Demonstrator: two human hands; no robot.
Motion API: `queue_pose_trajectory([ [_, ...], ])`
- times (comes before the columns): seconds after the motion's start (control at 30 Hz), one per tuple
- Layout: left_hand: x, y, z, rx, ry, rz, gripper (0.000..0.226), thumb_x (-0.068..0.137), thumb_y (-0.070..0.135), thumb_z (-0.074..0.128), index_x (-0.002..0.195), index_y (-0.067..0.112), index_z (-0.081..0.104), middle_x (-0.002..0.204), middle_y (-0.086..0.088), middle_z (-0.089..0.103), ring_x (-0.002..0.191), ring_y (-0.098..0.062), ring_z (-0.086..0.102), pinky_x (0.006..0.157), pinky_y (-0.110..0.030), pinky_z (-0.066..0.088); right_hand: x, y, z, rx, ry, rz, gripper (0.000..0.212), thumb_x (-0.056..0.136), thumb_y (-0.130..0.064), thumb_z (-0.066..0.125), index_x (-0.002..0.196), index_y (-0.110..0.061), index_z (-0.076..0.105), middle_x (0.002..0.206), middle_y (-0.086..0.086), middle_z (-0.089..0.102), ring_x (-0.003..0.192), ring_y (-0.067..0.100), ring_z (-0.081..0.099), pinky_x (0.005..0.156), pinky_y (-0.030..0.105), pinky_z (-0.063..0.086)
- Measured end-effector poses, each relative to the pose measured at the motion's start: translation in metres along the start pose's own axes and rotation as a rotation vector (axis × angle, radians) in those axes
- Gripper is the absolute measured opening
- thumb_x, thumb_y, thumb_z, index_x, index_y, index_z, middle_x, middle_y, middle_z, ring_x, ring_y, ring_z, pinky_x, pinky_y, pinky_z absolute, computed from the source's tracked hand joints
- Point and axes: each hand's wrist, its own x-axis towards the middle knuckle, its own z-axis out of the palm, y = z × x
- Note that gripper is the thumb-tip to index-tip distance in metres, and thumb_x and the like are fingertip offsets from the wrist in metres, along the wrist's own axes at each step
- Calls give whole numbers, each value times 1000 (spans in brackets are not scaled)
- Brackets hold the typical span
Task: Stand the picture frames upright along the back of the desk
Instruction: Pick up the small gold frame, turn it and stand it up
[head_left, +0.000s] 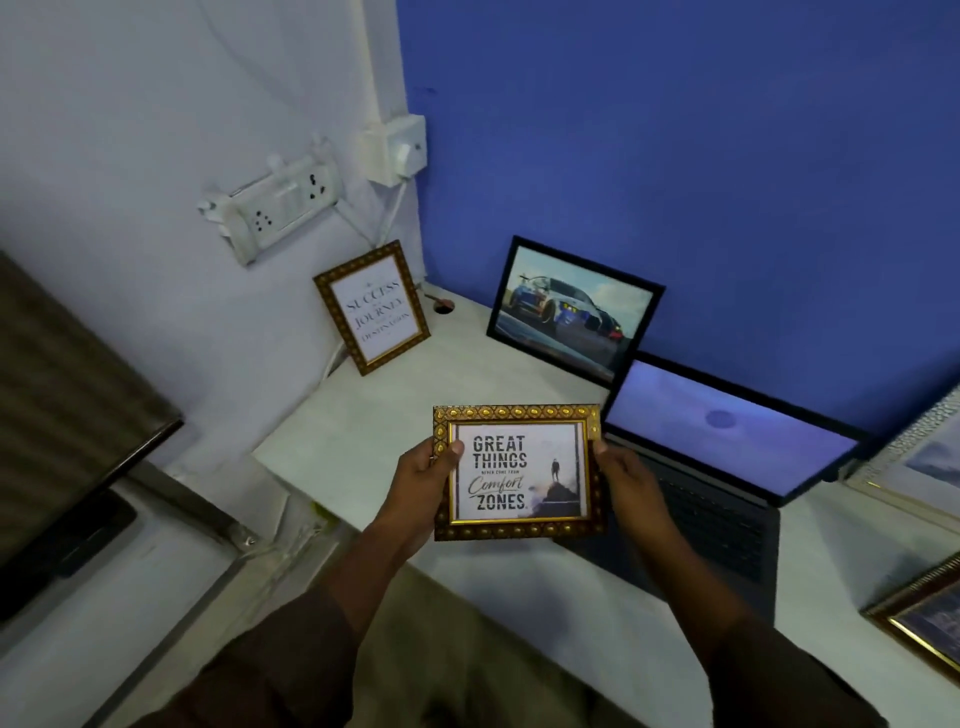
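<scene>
I hold a gold-framed "Great Things" picture (519, 470) above the white desk (415, 395), facing me. My left hand (423, 475) grips its left edge and my right hand (626, 480) grips its right edge. A gold-framed "Success" picture (372, 306) stands upright against the pale side wall at the desk's back left corner. A black-framed car picture (574, 309) leans upright against the blue back wall. Two more frames show at the right edge: a pale one (919, 467) and a gold one (924, 618) lying near the desk's front.
An open laptop (722, 457) sits on the desk right of centre, its lit screen in front of the car picture's corner. A socket strip (275, 205) and a switch box (395, 148) with cables hang on the side wall. A dark monitor (62, 426) stands at the left.
</scene>
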Motion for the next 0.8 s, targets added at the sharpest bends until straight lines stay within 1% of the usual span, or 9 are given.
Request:
queue_pose_trajectory([
  [0.07,2,2,-1,-48,-17,-9,27,105,24,54,123,11,70,114,-13,78,103,-35,76,93,-63,57,-3,3,14,125,-100,84,38,103,-47,46,113,-19,69,100,10,80,89,31,78,82,54,62],
  [0.13,6,5,2,-116,-17,-48,35,106,32,50,125,10,69,116,-17,77,105,-38,75,95,-63,55,-2,3,20,174,-76,75,35,103,-42,49,115,-16,69,99,10,80,88,31,79,80,54,63],
  [0.27,20,6,-1,-289,-10,-300,73,101,65,24,131,15,68,125,-18,73,115,-38,70,107,-58,48,15,3,21,195,-55,5,33,104,-36,49,117,-13,70,103,8,80,88,24,79,77,40,63],
  [0.4,32,5,5,-274,-83,-414,87,91,81,16,136,26,66,136,-13,67,125,-37,64,115,-60,39,42,-7,22,191,-110,-25,30,105,-35,49,112,-15,70,101,7,80,85,21,79,76,38,62],
  [0.47,38,9,6,-274,-98,-438,92,88,85,15,137,25,65,137,-14,67,126,-38,63,116,-60,38,54,-11,23,186,-131,-17,32,105,-35,49,112,-12,71,102,9,80,87,24,79,81,43,63],
  [0.57,47,14,5,-305,-100,-461,96,87,85,18,138,19,64,137,-19,66,126,-42,63,115,-60,38,71,-13,20,170,-164,-23,34,104,-39,49,112,-15,72,103,8,80,92,26,79,88,49,61],
  [0.63,52,15,6,-320,-95,-453,96,87,85,19,140,17,62,137,-20,65,126,-43,62,115,-60,38,80,-17,18,159,-197,-25,36,103,-43,49,111,-16,72,102,7,80,93,26,78,87,48,61],
  [0.73,56,14,7,-367,-114,-450,97,87,85,20,143,16,58,140,-21,63,128,-43,61,115,-59,38,87,-21,18,134,-242,-16,38,104,-45,46,112,-18,70,103,6,81,93,24,78,85,41,61],
  [0.8,67,17,7,-377,-95,-443,97,87,85,20,142,15,59,139,-21,64,127,-43,61,113,-58,41,98,-24,20,97,-260,-7,42,101,-53,44,114,-22,70,105,3,80,96,21,78,91,43,59],
])
